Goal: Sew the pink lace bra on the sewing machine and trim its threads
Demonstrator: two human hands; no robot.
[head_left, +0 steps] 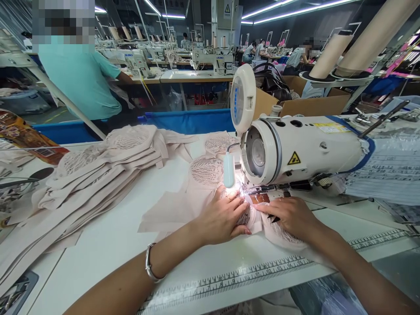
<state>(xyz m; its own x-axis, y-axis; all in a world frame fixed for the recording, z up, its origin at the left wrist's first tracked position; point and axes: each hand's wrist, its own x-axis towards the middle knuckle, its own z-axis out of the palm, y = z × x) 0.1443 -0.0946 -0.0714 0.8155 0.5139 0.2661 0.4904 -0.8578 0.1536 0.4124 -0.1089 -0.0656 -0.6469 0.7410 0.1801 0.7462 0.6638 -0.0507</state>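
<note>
Pale pink lace fabric (205,170) lies under the head of a white sewing machine (305,144), lit by a small lamp (229,169). My left hand (221,216) rests on the fabric left of the needle area, its fingers spread and pressing down flat. To the right, my right hand (292,216) is on the fabric with its index finger extended toward the lit spot. Something small and black shows beneath its fingers, and its other fingers are curled with the fabric under them. The needle itself is lost in glare.
A pile of pink lace pieces (131,153) covers the table's left. A bottle (33,138) lies at the far left. Thread cones (331,54) and a cardboard box (315,107) are behind the machine. A person in a teal shirt (75,78) sits beyond the table.
</note>
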